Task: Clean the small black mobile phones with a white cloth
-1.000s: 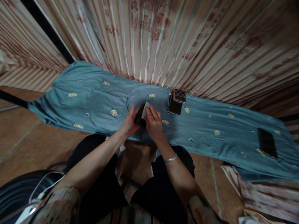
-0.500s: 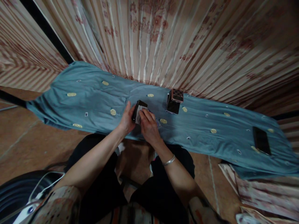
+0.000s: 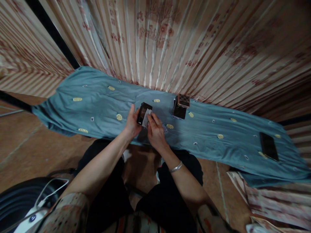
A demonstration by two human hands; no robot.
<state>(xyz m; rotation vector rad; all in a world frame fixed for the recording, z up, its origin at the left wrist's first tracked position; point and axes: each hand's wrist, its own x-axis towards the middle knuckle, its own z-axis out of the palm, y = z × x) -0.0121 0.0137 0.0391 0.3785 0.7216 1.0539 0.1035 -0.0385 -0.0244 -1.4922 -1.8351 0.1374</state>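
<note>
My left hand [image 3: 132, 124] grips a small dark box [image 3: 143, 112] from its left side, holding it just above the blue-green cloth [image 3: 102, 106]. My right hand [image 3: 155, 131] pinches a pale paper or card [image 3: 146, 117] that sticks out of the box's right face. A silver bangle [image 3: 176, 167] sits on my right wrist. Both hands meet near the cloth's front edge, at its middle.
A shiny dark container with a checkered lid [image 3: 180, 106] stands on the cloth to the right of my hands. A black phone [image 3: 269, 146] lies flat at the cloth's far right. Striped floral curtains [image 3: 170, 42] hang behind. Brown floor and a dark round object with a white cable [image 3: 31, 204] are at lower left.
The box has been turned more upright and lifted slightly away from me. My right fingers have slid along the pale paper at its side. The view shifted a little.
</note>
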